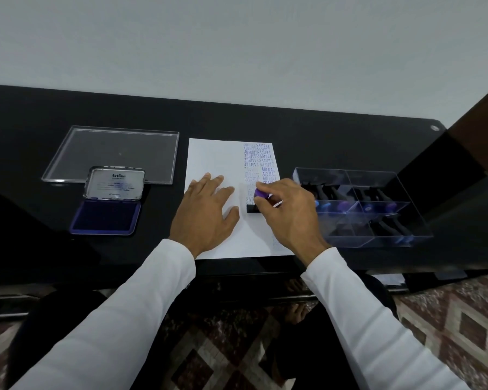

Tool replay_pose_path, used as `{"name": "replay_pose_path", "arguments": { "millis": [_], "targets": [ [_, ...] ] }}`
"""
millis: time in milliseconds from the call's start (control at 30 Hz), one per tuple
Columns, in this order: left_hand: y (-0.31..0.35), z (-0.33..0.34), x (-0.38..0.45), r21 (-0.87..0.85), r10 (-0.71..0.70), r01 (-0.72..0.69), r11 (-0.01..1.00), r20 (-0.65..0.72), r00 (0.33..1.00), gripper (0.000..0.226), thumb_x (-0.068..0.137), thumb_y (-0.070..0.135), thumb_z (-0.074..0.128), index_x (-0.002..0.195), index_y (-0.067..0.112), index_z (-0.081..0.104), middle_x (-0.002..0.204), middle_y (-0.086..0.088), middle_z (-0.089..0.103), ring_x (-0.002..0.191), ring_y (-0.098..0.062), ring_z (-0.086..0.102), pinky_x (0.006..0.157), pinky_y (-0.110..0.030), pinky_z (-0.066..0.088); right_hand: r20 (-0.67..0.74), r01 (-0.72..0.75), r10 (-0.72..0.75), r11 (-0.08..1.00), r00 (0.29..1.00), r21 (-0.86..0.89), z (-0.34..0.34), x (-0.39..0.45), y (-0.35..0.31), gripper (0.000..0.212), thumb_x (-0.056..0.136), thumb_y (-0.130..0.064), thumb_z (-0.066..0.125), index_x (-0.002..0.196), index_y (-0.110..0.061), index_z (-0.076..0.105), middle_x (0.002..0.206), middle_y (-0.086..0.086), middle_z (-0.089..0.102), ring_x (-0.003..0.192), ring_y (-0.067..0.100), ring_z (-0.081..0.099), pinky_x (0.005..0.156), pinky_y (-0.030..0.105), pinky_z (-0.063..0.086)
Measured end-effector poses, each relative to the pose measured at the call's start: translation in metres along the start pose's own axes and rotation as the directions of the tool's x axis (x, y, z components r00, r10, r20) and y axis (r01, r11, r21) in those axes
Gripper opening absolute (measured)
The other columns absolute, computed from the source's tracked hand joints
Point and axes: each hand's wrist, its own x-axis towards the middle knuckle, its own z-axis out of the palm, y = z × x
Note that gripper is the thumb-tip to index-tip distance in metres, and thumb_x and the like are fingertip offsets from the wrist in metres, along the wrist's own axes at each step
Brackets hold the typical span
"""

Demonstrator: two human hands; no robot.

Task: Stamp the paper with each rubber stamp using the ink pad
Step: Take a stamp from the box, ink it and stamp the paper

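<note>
A white sheet of paper (pixel 217 159) lies on the black table, with columns of blue stamped words down its right side. My left hand (pixel 206 212) rests flat on the sheet, fingers spread. My right hand (pixel 288 212) grips a rubber stamp (pixel 258 197) with a purple knob and a black base, and the base is down on the paper just below the printed words. To the left, the ink pad (pixel 106 216) sits open, its dark blue pad facing up and its metal lid tilted back.
A clear divided box (pixel 378 175) holding several more black and purple stamps stands right of the paper. Its clear flat lid (pixel 110 152) lies behind the ink pad. The table's front edge runs just below the paper.
</note>
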Motion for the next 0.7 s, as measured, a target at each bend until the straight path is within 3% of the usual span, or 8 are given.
{"name": "replay_pose_path", "arguments": {
  "millis": [200,400,700],
  "targets": [
    [-0.0006,0.001,0.0003,0.004,-0.006,0.006,1.0,0.002,1.0,0.053,0.1,0.052,0.048,0.147,0.028,0.051,0.163,-0.001,0.035,0.154,-0.024,0.02,0.125,-0.041,0.009,-0.011,0.027,-0.027,1.0,1.0,0.006,0.0038,0.0011,0.0009,0.028,0.086,-0.017,0.075,0.114,-0.013,0.074,0.104,0.003,0.07,0.079,0.013,0.065,0.083,0.03,0.057],
    [-0.0012,0.0008,0.0005,0.007,-0.006,0.006,1.0,0.009,1.0,0.054,0.1,0.053,0.046,0.147,0.028,0.05,0.163,-0.001,0.033,0.154,-0.024,0.019,0.126,-0.043,0.011,-0.003,0.031,-0.031,0.999,1.0,-0.019,0.0038,0.0023,0.0008,0.029,0.087,-0.018,0.075,0.115,-0.014,0.074,0.104,0.002,0.069,0.081,0.009,0.063,0.083,0.02,0.053],
    [-0.0012,0.0009,0.0002,0.008,-0.006,0.006,1.0,0.0,1.0,0.054,0.1,0.053,0.046,0.148,0.028,0.049,0.163,0.0,0.034,0.154,-0.023,0.02,0.125,-0.04,0.009,0.013,0.036,-0.036,0.999,0.999,-0.025,0.0005,0.0053,0.0004,0.025,0.085,-0.018,0.076,0.11,-0.013,0.075,0.101,0.0,0.07,0.076,0.009,0.063,0.08,0.019,0.053]
  ]
}}
